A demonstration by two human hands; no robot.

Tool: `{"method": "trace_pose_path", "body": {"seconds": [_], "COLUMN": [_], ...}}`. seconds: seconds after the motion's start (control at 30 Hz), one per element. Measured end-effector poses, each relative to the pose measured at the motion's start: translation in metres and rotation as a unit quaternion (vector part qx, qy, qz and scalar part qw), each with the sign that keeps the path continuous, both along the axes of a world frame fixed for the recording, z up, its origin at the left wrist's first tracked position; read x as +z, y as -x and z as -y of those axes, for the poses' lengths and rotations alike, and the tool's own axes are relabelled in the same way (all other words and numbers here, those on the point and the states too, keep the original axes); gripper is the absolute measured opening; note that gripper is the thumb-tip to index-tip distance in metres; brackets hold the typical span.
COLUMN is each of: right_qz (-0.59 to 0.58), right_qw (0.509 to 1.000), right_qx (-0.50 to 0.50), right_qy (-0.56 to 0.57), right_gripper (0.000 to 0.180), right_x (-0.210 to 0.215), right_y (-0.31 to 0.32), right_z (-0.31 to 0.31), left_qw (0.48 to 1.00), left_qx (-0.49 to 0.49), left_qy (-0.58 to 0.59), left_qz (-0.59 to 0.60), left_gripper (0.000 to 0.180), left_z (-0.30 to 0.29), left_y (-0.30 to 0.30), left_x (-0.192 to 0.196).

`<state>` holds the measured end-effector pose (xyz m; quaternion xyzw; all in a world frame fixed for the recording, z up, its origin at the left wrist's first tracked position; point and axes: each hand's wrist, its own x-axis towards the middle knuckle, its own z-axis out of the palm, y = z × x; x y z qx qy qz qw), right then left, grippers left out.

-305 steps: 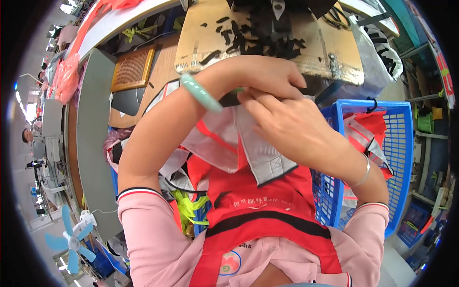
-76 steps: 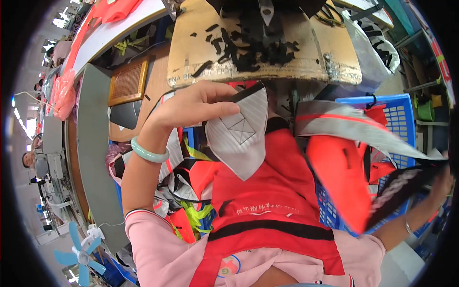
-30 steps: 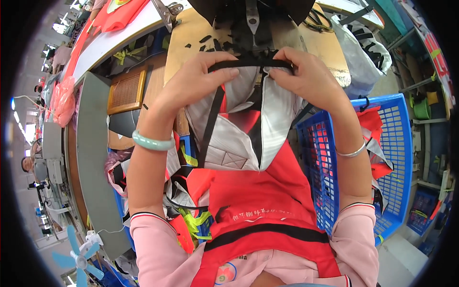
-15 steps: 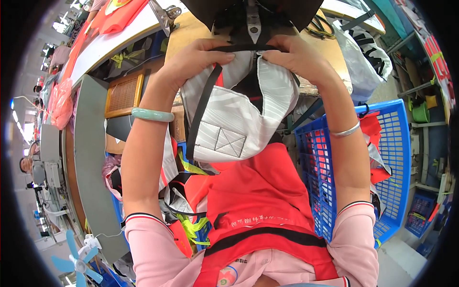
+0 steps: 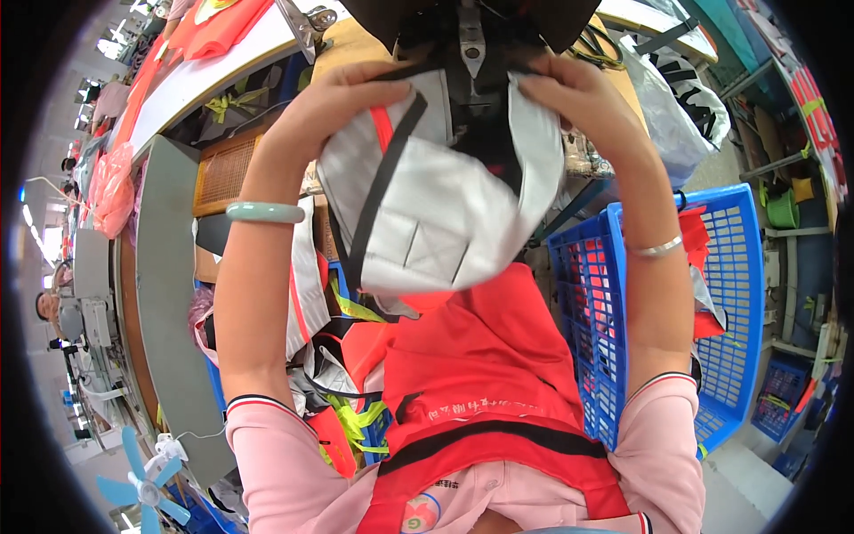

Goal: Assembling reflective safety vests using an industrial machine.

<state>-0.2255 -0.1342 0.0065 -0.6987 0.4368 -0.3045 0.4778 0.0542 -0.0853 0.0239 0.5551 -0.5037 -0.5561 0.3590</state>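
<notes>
Left hand [image 5: 345,100] pinches the grey fabric piece [image 5: 427,200] at eleven o'clock, right hand [image 5: 583,96] pinching its edge near one; the piece hangs at twelve. Spreading it looks the step; next calls for even tension.

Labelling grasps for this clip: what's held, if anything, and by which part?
A black-trimmed silvery fabric piece, held by its top edge: the left hand grips the upper left, the right hand the upper right.
</notes>
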Motion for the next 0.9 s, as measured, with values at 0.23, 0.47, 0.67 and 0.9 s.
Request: {"method": "trace_pose_path", "body": {"seconds": [0.23, 0.47, 0.67, 0.9], "right_qz": [-0.11, -0.343, -0.396, -0.237], "right_qw": [0.892, 0.792, 0.803, 0.937], "right_qx": [0.263, 0.225, 0.18, 0.095], "right_qy": [0.351, 0.452, 0.407, 0.24], "right_gripper": [0.037, 0.046, 0.032, 0.046], "right_x": [0.025, 0.002, -0.02, -0.071], "right_y": [-0.01, -0.037, -0.033, -0.004], "right_z": [-0.119, -0.176, -0.181, -0.158], "left_qw": [0.929, 0.934, 0.946, 0.964], "left_qx": [-0.321, -0.349, -0.217, -0.117], "left_qy": [0.066, -0.072, -0.182, 0.219], "left_qz": [0.17, 0.024, -0.157, 0.097], "left_gripper": [0.042, 0.04, 0.053, 0.054], "left_z": [-0.047, -0.059, -0.083, -0.141], "left_y": [0.033, 0.083, 0.093, 0.084], "left_x": [-0.023, -0.025, -0.062, -0.104]}}
